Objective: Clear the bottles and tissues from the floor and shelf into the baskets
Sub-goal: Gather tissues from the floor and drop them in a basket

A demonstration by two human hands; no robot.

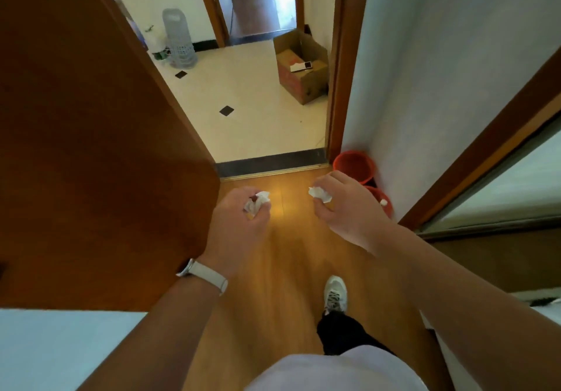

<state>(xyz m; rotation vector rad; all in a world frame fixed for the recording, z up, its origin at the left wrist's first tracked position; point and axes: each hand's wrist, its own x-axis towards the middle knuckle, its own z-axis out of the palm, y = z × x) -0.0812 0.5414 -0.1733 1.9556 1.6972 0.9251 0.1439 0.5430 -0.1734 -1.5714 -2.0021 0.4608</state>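
Note:
My left hand (pixel 239 217) grips a crumpled white tissue (pixel 258 201) over the wooden floor. My right hand (pixel 343 205) holds another crumpled white tissue (pixel 320 194). Two orange baskets stand against the right wall: the farther basket (pixel 353 164) just beyond my right hand, and the nearer basket (pixel 383 201) with a small white tissue wad (pixel 383 201) in it, partly hidden by my right hand. In the tiled room beyond the doorway, a clear bottle (pixel 158 45) stands beside a white mesh basket (pixel 179 41).
An open brown door (pixel 91 147) lines the left side. A cardboard box (pixel 300 67) sits by the right door frame on the tiled floor (pixel 252 102). A dark threshold (pixel 270 163) crosses the doorway. My foot in a white shoe (pixel 334 295) steps forward.

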